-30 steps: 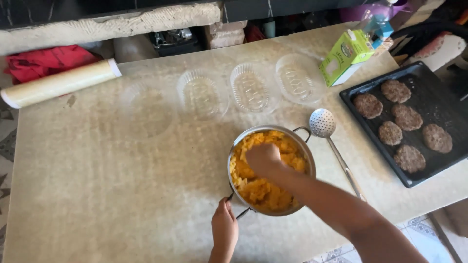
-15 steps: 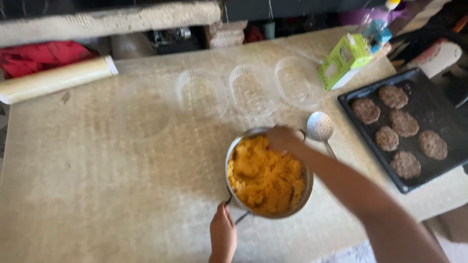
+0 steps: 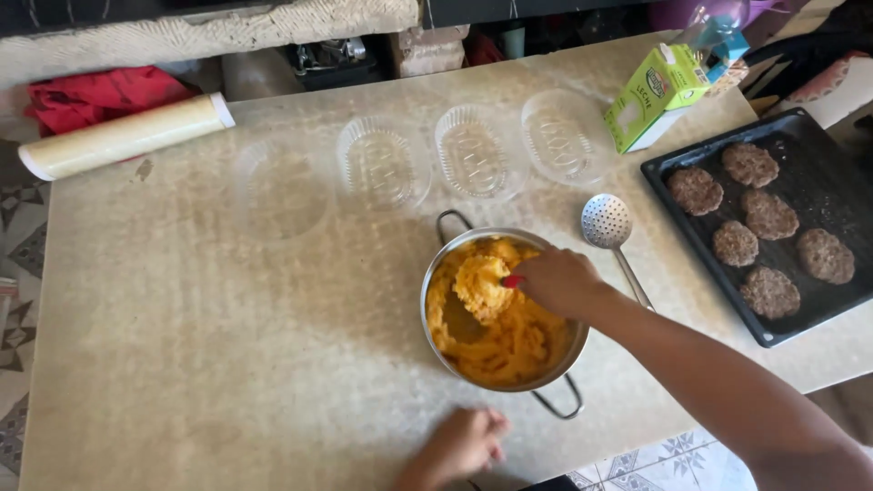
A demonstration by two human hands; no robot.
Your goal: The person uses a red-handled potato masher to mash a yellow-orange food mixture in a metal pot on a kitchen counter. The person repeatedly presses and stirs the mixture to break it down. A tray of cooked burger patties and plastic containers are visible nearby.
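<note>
Orange mash (image 3: 509, 341) fills a steel pot (image 3: 436, 341) with two loop handles, standing near the front edge of a pale speckled counter (image 3: 182, 345). In the head view, the right hand (image 3: 556, 280) is inside the pot's rim, fingers curled shut around a red-handled utensil (image 3: 511, 282) that carries a lump of mash. The left hand (image 3: 462, 443) lies on the counter just in front of the pot, fingers loosely bent, holding nothing, apart from the nearer handle. Beside the pot on the right lies a perforated metal skimmer (image 3: 607, 222). Behind it stands a row of clear plastic containers (image 3: 473, 150), and a roll of wrap (image 3: 123, 136) lies at the far left. On the right a black baking tray (image 3: 809, 314) holds six brown patties (image 3: 768, 214), with a green carton (image 3: 657, 95) behind it
</note>
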